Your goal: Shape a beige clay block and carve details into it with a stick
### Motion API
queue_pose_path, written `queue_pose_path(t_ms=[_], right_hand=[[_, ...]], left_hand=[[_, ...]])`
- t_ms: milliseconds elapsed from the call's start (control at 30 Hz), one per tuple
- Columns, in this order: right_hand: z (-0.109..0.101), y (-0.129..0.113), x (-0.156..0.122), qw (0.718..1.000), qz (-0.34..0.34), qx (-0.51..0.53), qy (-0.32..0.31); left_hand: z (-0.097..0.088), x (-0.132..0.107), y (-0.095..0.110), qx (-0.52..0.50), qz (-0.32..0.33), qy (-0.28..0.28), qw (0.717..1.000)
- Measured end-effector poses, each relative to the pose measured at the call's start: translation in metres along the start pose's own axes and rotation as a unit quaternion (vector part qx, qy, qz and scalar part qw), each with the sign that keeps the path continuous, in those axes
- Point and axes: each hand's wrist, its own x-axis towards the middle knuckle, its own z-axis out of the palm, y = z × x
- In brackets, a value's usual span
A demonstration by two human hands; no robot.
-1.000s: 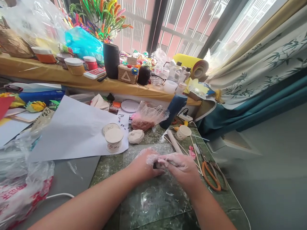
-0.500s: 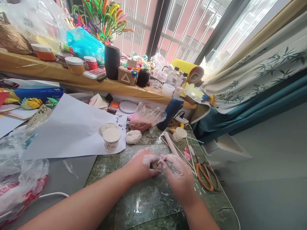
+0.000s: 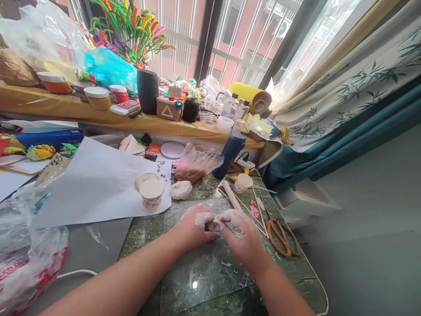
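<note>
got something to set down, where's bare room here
Mostly bare: near half of clear sheet, between left forearm and right forearm; the white paper between plastic bag and paper cup. Crowded: around the scissors and wooden sticks, and along the windowsill.

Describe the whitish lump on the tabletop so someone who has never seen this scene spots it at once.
Over the green tabletop, find the left hand. Beyond it, right of the cup on the white paper and nearer than the bag of reddish-brown material, sits the whitish lump. Its low, uneven shape differs from the cup, its pale colour from the bag's contents.
</note>
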Motion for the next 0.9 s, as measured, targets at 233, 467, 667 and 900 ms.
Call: queue_pose_path(t_ms=[233,467,667,900], right_hand=[[0.006,-0.003,0.002,0.999,0.035,0.019,0.003],[-0.017,-0.030,0.002,0.997,0.039,0.008,0.059],[-0.022,-0.022,-0.004,0.984,0.128,0.061,0.106],[0.003,0.000,-0.009,0.993,0.104,0.037,0.032]], left_hand=[[-0.001,0.001,0.001,0.008,0.016,-0.007,1.000],[-0.001,0.001,0.000,-0.003,-0.008,-0.006,1.000],[0.000,0.000,-0.001,-0.016,-0.013,-0.006,1.000],[-0.001,0.000,0.002,-0.013,0.001,0.008,1.000]])
